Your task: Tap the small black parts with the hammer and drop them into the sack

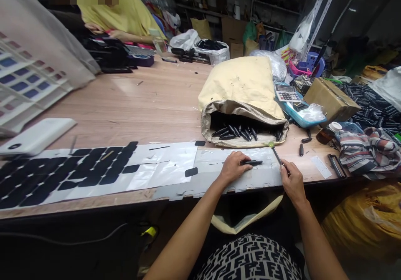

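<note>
My left hand (234,167) rests on a grey board (175,191) at the table's front edge. Its fingers are closed on a slim black tapered part (255,162), which lies flat and points right. In my right hand (293,180) is a small hammer (277,155); its metal handle slants up and left to a round yellow-green head. That head is just in front of the mouth of a beige sack (239,79). Several similar black tapered parts (233,132) lie inside the sack opening. An open bag (241,225) hangs below the table edge, between my arms.
Rows of black rounded pieces (90,167) lie on white sheets at left, near a white box (40,136) and a white crate (28,84). A blue tray (300,115) with a calculator (286,92), a cardboard box (332,100) and a bottle (326,136) stand right. A person in yellow (131,17) works opposite.
</note>
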`<state>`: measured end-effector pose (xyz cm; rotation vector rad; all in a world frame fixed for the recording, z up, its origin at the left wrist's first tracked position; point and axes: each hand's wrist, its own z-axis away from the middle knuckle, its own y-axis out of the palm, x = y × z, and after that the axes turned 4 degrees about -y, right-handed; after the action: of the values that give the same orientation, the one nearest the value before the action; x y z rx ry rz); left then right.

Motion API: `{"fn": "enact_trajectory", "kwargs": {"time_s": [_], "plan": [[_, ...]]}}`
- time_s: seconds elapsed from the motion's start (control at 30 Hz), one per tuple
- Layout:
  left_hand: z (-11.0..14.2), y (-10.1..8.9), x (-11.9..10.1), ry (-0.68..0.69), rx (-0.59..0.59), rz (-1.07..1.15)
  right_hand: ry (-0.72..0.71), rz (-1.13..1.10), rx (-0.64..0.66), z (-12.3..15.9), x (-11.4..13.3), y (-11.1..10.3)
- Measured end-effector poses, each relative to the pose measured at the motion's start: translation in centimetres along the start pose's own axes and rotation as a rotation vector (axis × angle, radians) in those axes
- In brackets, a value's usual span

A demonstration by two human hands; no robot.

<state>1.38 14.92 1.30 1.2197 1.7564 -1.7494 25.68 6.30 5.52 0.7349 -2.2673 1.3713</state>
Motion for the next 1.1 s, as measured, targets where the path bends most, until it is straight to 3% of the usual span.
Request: {"fn": "enact_trajectory", "kwargs": {"time_s": [0.13, 0.27, 0.6, 0.8, 1.0, 1.1], "plan": [[0.1, -0.1, -0.3, -0.023, -0.002, -0.012, -0.018, -0.176, 0.155, 2.2, 2.5, -0.5], [0.1, 0.0, -0.5, -0.037, 0.005, -0.040, -0.054, -0.206, 0.172, 3.4, 3.5, 0.2], [0.1, 0.0, -0.5, 0.015, 0.004, -0.091, -0.153, -0.110, 0.177, 3.1, 3.5, 0.8], [0.1, 0.2, -0.2, 0.009, -0.018, -0.074, -0.123, -0.114, 0.098, 2.8, 3.3, 0.3], [0.1, 0.2, -0.2, 0.024, -0.018, -0.092, -0.123, -0.073, 0.150, 2.8, 2.7, 0.1], [0.1, 0.2, -0.2, 0.032, -0.017, -0.098, -0.106, -0.034, 0.115, 2.1, 2.0, 0.2]]}}
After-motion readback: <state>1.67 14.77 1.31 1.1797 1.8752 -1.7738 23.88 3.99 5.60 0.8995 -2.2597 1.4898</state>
